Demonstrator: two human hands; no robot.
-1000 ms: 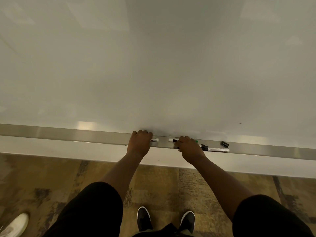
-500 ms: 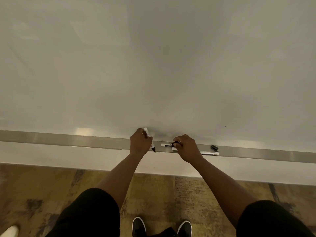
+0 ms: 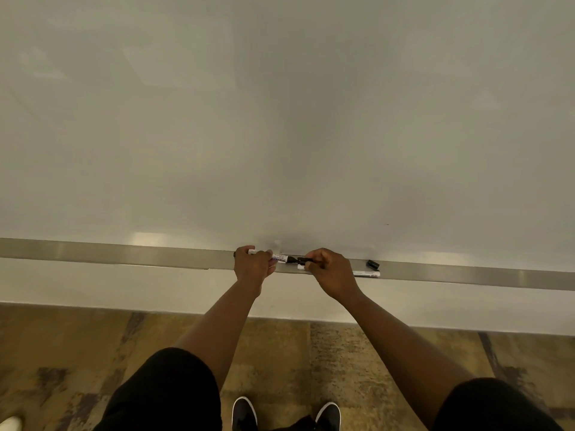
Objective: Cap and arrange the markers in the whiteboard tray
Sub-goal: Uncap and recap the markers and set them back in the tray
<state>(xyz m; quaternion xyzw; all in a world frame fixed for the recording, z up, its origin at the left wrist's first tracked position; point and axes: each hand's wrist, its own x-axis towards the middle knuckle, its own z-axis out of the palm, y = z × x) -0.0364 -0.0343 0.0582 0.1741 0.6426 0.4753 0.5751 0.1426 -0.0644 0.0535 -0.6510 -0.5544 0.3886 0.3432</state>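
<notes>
Now the left hand (image 3: 252,266), which a second earlier had only rested on the tray (image 3: 124,256), gripped a marker (image 3: 278,257) lifted level just above the tray's middle, tip toward the right hand (image 3: 331,273). That hand pinched a black cap (image 3: 305,260), brought almost onto the tip, so capping was probably imminent. Another marker (image 3: 366,274) and a loose cap (image 3: 372,264) lay farther right, nearer the tray's front edge.

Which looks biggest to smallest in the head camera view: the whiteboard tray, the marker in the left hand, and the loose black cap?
1. whiteboard tray
2. marker, held in the left hand
3. loose black cap
</notes>
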